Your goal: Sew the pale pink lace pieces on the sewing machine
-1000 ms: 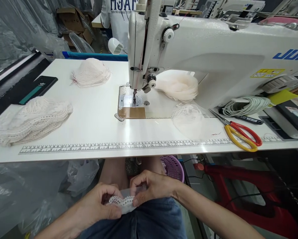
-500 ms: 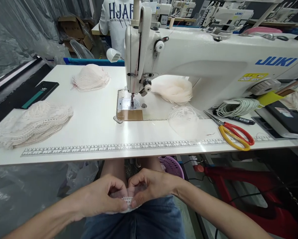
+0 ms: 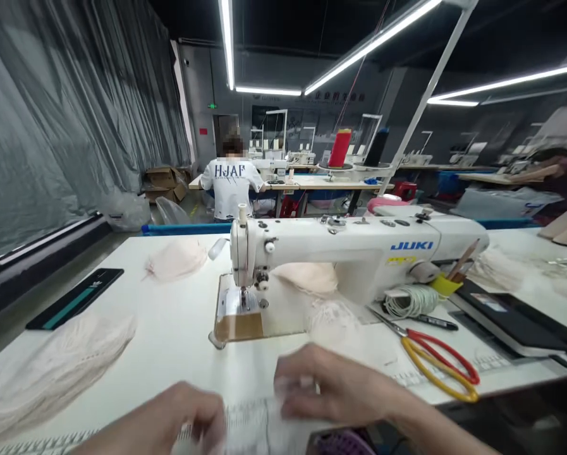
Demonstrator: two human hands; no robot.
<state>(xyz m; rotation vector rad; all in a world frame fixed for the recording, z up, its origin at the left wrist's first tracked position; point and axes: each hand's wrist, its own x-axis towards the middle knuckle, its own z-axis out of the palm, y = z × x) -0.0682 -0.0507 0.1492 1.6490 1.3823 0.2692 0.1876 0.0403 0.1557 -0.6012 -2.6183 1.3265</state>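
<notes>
Between my two hands is a thin white lace piece (image 3: 278, 426), smeared by motion, at the front edge of the table. My left hand (image 3: 191, 407) is curled at its left side, fingers bent and blurred. My right hand (image 3: 328, 385) pinches its right side with thumb and fingers. Ahead of both hands stands a white sewing machine (image 3: 311, 243), its needle over the metal plate. A stack of white lace-edged pieces (image 3: 65, 363) lies to the left of my left hand.
Red-and-yellow scissors (image 3: 435, 366) lie right of my right hand, near a coil of pale cord (image 3: 411, 301) and a black notebook (image 3: 506, 316). A pale fabric pile (image 3: 176, 259) and a black-and-green case (image 3: 77, 298) are at left. A person (image 3: 231, 183) sits beyond.
My hands have risen from my lap to the table edge with the lace piece. The camera has tilted up, so the room beyond the sewing machine now shows.
</notes>
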